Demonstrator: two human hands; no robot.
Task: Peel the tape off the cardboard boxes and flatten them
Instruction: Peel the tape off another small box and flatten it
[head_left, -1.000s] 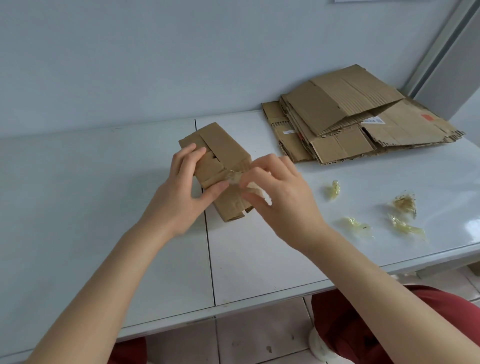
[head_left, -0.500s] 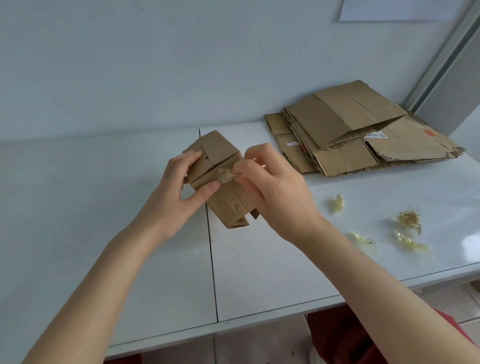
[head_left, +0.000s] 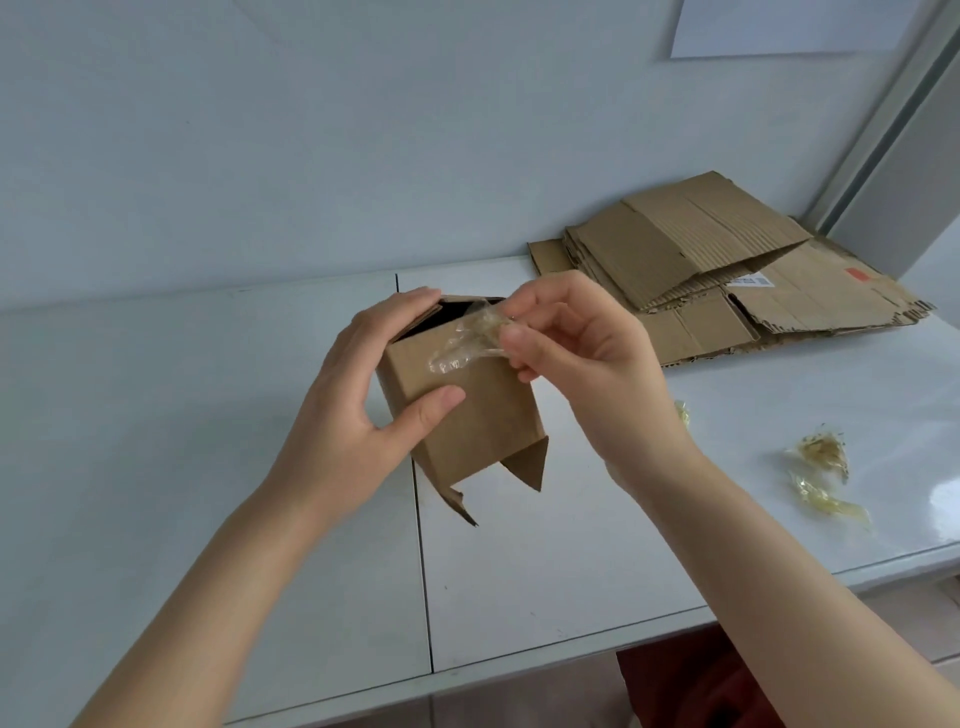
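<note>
A small brown cardboard box (head_left: 483, 426) is held above the white table, tilted, its far end open and dark inside, its near flaps hanging loose. My left hand (head_left: 358, 405) grips the box's left side, thumb on the front face and fingers over the top edge. My right hand (head_left: 576, 358) pinches a crumpled strip of clear tape (head_left: 467, 343) that still clings to the box's front face near the top.
A stack of flattened cardboard boxes (head_left: 727, 275) lies at the back right by the wall. Several balled-up tape scraps (head_left: 821, 452) lie on the white table (head_left: 571, 561) at right. The table's front edge runs close below my forearms.
The box has been lifted off the table and turned so its open end faces away. The tape has come further off in my right hand, now a longer crumpled strip.
</note>
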